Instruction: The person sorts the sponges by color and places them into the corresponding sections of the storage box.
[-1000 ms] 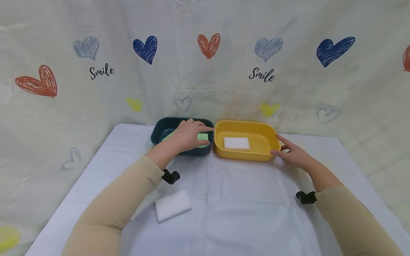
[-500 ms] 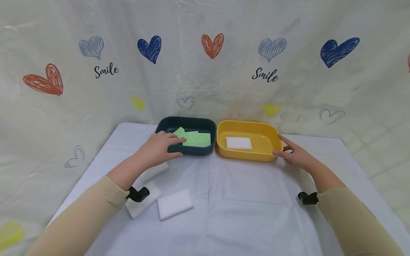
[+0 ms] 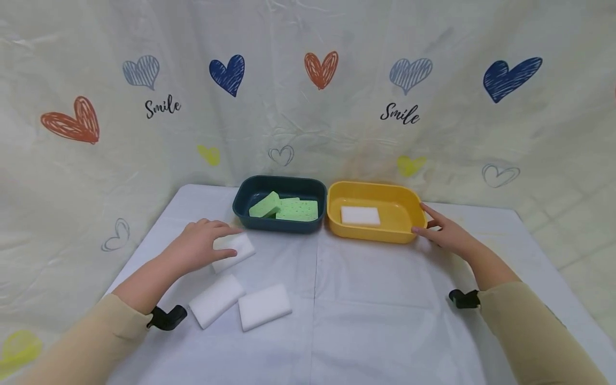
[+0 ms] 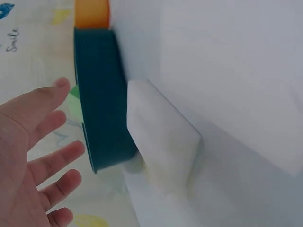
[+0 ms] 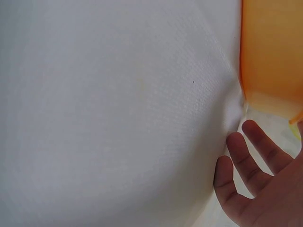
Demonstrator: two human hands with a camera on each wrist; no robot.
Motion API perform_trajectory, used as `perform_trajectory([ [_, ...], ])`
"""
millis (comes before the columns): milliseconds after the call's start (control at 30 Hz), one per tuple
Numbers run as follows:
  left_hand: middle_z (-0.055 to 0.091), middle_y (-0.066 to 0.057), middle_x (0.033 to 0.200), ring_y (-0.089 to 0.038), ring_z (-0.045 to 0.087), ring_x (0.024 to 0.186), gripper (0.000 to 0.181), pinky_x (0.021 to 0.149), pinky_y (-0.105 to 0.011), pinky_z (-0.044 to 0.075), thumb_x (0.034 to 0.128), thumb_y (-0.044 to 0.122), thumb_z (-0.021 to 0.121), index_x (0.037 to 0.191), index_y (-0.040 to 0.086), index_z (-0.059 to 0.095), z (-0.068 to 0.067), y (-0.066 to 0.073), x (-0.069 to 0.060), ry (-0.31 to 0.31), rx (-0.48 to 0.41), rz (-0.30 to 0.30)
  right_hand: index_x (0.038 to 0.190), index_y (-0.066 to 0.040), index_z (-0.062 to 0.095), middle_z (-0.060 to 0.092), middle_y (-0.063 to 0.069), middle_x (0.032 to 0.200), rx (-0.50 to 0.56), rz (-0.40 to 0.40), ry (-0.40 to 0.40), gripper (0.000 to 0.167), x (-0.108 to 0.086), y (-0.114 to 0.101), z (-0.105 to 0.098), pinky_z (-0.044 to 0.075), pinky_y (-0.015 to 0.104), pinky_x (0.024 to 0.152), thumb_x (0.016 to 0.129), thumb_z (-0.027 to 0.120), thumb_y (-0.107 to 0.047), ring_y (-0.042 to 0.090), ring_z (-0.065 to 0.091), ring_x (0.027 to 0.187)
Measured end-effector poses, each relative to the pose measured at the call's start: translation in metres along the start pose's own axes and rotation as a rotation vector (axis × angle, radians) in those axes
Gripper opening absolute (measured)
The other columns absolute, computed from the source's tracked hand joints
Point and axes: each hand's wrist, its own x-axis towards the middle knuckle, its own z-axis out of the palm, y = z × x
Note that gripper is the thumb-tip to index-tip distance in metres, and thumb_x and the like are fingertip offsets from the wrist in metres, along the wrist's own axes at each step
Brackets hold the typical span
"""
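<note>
1. Toward the tabletop's point(image 3: 385, 321) left edge, short of its far left corner: nearest white block point(image 3: 244, 247) lay flat, partly covered in the head view by the left hand point(image 3: 194, 246).
2. Left hand: thumb and fingers spread, nothing between them. Left wrist view showed a gap from fingertips to block.
3. Handling, by look only: matte, rounded edges, foam-like. Judged very light, soft and springy, little tendency to slip; a hard pinch would probably dent it.
4. Best hold, I judged: across the long sides at mid-length, thumb on the side facing the near edge, fingers on the side facing the far edge. Light pressure should do.
5. Closer to the near edge, a second white block point(image 3: 216, 300) and, to its right, a third white block point(image 3: 264, 306). Probably same feel, same hold. Whether their corners touched, could not tell.
6. Along the far edge: dark green tray point(image 3: 289, 227) with green sponges point(image 3: 297, 210); right of it, yellow tray point(image 3: 370, 233) with a fourth white block point(image 3: 360, 215) inside. Trays looked stiff, smooth.
7. Right hand point(image 3: 443, 233): thumb and forefinger apart, tips at the yellow tray's right end. Remaining fingers spread, holding nothing.
</note>
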Motion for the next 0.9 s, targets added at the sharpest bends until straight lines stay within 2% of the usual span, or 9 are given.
perform_trajectory([
  [233, 0.059, -0.016, 0.133, -0.043, 0.05, 0.119, 0.061, 0.094, -0.062, 0.04, 0.0861, 0.043, 0.075, 0.14, 0.019, 0.059, 0.014, -0.018, -0.008, -0.106, 0.04, -0.06, 0.16, -0.027, -0.002, 0.039, 0.032, 0.139, 0.008, 0.005, -0.001, 0.105, -0.002, 0.0, 0.0, 0.052, 0.045, 0.086, 0.086, 0.059, -0.07, 0.036, 0.052, 0.103],
  [467, 0.06, -0.017, 0.133, -0.043, 0.051, 0.118, 0.066, 0.095, -0.061, 0.041, 0.0822, 0.043, 0.079, 0.14, 0.019, 0.059, 0.031, -0.024, -0.009, -0.176, 0.071, -0.113, 0.16, -0.03, -0.003, 0.038, 0.031, 0.14, 0.018, 0.021, -0.008, 0.106, -0.001, 0.003, 0.001, 0.051, 0.045, 0.086, 0.085, 0.059, -0.072, 0.037, 0.051, 0.104],
  [667, 0.06, -0.018, 0.132, -0.042, 0.052, 0.116, 0.068, 0.095, -0.061, 0.041, 0.0806, 0.041, 0.081, 0.141, 0.018, 0.058, 0.038, -0.024, -0.009, -0.187, 0.078, -0.123, 0.16, -0.029, -0.003, 0.038, 0.031, 0.14, 0.016, 0.027, -0.004, 0.108, 0.0, 0.002, 0.003, 0.051, 0.044, 0.086, 0.083, 0.059, -0.074, 0.036, 0.052, 0.103],
  [900, 0.062, -0.017, 0.129, -0.04, 0.055, 0.112, 0.07, 0.093, -0.059, 0.042, 0.0807, 0.039, 0.081, 0.143, 0.019, 0.056, 0.044, -0.032, -0.009, -0.161, 0.075, -0.108, 0.16, -0.03, -0.003, 0.037, 0.031, 0.14, 0.022, 0.029, 0.002, 0.106, -0.003, 0.001, 0.002, 0.051, 0.048, 0.089, 0.084, 0.059, -0.073, 0.038, 0.051, 0.106],
])
